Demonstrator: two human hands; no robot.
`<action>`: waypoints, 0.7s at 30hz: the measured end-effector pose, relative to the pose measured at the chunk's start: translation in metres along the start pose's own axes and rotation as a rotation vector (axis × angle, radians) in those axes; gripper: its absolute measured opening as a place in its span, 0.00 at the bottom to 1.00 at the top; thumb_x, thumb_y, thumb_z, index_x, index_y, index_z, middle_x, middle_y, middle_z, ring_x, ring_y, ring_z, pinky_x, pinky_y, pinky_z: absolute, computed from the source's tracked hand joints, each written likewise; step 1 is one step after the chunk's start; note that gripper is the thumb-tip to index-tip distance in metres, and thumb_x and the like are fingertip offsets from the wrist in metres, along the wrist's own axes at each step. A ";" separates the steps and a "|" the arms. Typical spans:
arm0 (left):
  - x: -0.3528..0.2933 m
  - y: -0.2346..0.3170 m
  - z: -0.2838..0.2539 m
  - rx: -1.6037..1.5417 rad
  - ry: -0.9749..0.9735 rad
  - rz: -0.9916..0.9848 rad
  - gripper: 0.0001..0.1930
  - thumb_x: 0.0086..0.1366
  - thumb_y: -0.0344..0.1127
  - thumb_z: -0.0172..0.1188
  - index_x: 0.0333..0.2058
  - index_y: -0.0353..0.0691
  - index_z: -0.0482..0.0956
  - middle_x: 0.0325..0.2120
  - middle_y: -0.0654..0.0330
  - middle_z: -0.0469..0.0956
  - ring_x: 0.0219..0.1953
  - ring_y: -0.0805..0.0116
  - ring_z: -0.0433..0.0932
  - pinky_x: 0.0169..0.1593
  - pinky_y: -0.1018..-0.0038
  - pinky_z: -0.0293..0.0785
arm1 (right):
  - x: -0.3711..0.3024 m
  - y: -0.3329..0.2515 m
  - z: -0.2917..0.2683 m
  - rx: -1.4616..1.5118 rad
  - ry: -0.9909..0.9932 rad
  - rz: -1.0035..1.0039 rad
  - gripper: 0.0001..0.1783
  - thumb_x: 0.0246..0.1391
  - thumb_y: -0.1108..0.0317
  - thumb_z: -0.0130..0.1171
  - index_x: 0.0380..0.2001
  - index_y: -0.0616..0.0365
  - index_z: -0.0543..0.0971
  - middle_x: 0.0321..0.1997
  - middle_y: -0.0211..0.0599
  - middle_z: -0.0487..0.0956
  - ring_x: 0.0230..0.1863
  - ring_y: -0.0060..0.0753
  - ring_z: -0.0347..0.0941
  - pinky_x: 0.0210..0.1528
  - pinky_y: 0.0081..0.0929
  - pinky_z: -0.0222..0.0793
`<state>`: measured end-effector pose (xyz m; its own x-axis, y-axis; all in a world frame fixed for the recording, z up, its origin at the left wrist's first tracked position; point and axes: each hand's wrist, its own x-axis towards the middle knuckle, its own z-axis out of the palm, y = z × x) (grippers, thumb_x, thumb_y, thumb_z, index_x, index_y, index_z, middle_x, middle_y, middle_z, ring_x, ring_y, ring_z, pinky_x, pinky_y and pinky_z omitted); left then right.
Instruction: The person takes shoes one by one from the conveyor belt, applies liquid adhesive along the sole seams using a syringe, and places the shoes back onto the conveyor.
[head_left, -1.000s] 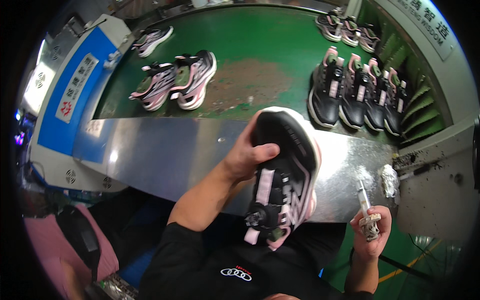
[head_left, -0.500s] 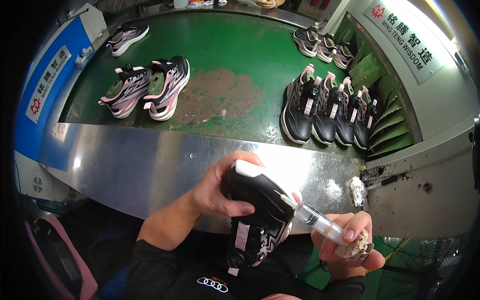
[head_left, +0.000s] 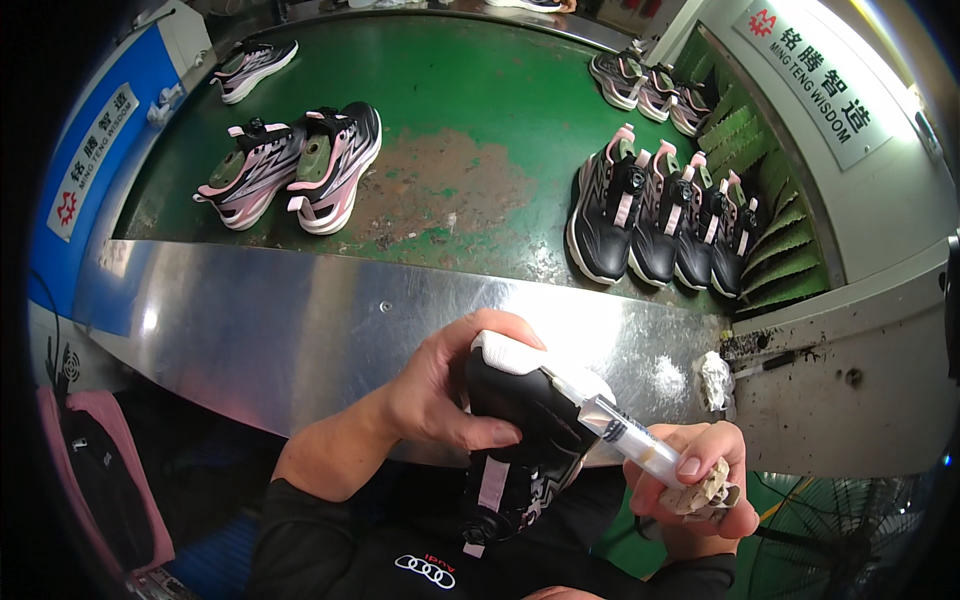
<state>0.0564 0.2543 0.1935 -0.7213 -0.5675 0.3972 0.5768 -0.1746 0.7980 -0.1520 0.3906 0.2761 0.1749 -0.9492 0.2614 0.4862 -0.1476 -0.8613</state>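
Note:
My left hand (head_left: 445, 390) grips a black shoe (head_left: 520, 410) with a white sole and pink tabs, its fingers around the toe end and its thumb on the upper. The toe points away from me and the sole faces partly right. In my right hand (head_left: 700, 470) is a clear syringe (head_left: 630, 437), aimed up and left. Its narrow tip lies along the seam between the upper and the white sole near the toe; whether it touches is hard to tell. A crumpled off-white wad (head_left: 708, 492) sits at the plunger end, under my fingers.
A steel ledge (head_left: 260, 320) borders a green conveyor belt (head_left: 460, 90). Pink-and-black shoes (head_left: 335, 165) stand on its left, a row of black ones (head_left: 605, 220) on its right by a machine's strip curtain (head_left: 785, 225). A white wad (head_left: 714, 380) lies on the ledge.
The syringe tip has shifted left and up along the sole edge toward the toe. The shoe has turned slightly, showing more white sole. At the far edge, a shoe has come into view.

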 end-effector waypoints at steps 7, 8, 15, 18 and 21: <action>0.001 0.000 -0.003 0.001 0.036 -0.028 0.32 0.43 0.24 0.69 0.50 0.38 0.67 0.42 0.61 0.72 0.47 0.72 0.70 0.52 0.73 0.65 | -0.004 0.000 -0.005 0.022 0.007 0.004 0.35 0.41 0.46 0.69 0.42 0.67 0.76 0.31 0.44 0.80 0.33 0.40 0.76 0.35 0.32 0.64; 0.002 -0.001 -0.004 -0.007 0.047 -0.029 0.32 0.43 0.24 0.69 0.50 0.38 0.67 0.42 0.61 0.72 0.47 0.72 0.70 0.52 0.73 0.65 | -0.003 0.000 -0.006 0.011 0.001 -0.018 0.35 0.42 0.46 0.69 0.42 0.67 0.76 0.31 0.44 0.80 0.33 0.39 0.76 0.35 0.31 0.64; -0.002 -0.001 -0.008 -0.050 0.155 -0.076 0.34 0.41 0.26 0.69 0.50 0.38 0.66 0.42 0.62 0.72 0.47 0.71 0.70 0.53 0.73 0.64 | -0.015 0.007 -0.010 -0.017 0.034 -0.025 0.33 0.43 0.48 0.68 0.41 0.67 0.75 0.30 0.44 0.79 0.35 0.36 0.74 0.35 0.29 0.65; -0.002 -0.006 -0.012 -0.048 0.239 -0.103 0.36 0.40 0.27 0.69 0.51 0.38 0.66 0.42 0.61 0.72 0.47 0.71 0.70 0.53 0.73 0.64 | -0.022 0.011 -0.014 -0.006 0.099 -0.003 0.32 0.44 0.48 0.68 0.41 0.66 0.75 0.30 0.44 0.79 0.35 0.36 0.74 0.35 0.29 0.65; -0.005 -0.006 -0.018 -0.066 0.218 -0.107 0.37 0.40 0.28 0.69 0.53 0.38 0.64 0.43 0.61 0.72 0.47 0.70 0.70 0.54 0.73 0.64 | -0.029 0.020 -0.018 -0.012 0.077 -0.041 0.33 0.43 0.47 0.69 0.42 0.66 0.75 0.31 0.44 0.78 0.34 0.38 0.74 0.35 0.29 0.67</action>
<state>0.0634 0.2441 0.1780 -0.6837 -0.7019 0.1995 0.5309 -0.2910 0.7959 -0.1628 0.4102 0.2437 0.0882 -0.9609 0.2626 0.4812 -0.1897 -0.8558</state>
